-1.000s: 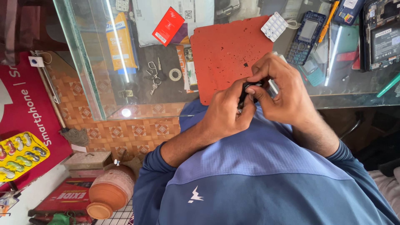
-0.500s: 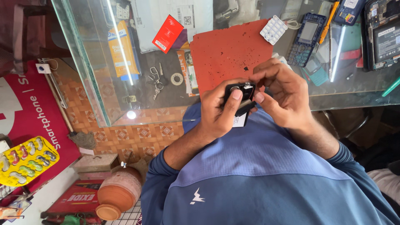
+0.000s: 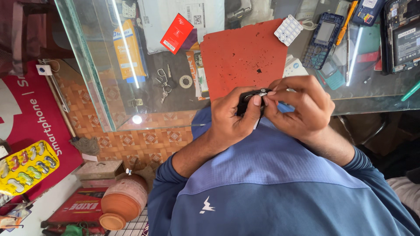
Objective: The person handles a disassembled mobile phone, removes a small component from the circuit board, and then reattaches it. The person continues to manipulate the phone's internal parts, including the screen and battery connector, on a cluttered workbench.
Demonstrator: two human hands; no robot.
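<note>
The left hand (image 3: pixel 232 114) is closing around a small black handset-like device (image 3: pixel 246 103), its fingers wrapping the left side while the thumb (image 3: pixel 253 107) is pressing across the front. The device is sitting between both hands, just above the person's blue shirt (image 3: pixel 271 175) and at the near edge of the glass counter (image 3: pixel 109 78). The right hand (image 3: pixel 302 107) is pinching the device's top edge from the right, thumb and forefinger nearly closed on a small pale part (image 3: pixel 262 92) there; what that part is cannot be told. Beyond the grip, a flat red rubber mat (image 3: pixel 238 52) is lying on the glass. Farther right of the grip, a blue keypad phone shell (image 3: pixel 322 40) is resting beside a white key membrane (image 3: pixel 288 29).
</note>
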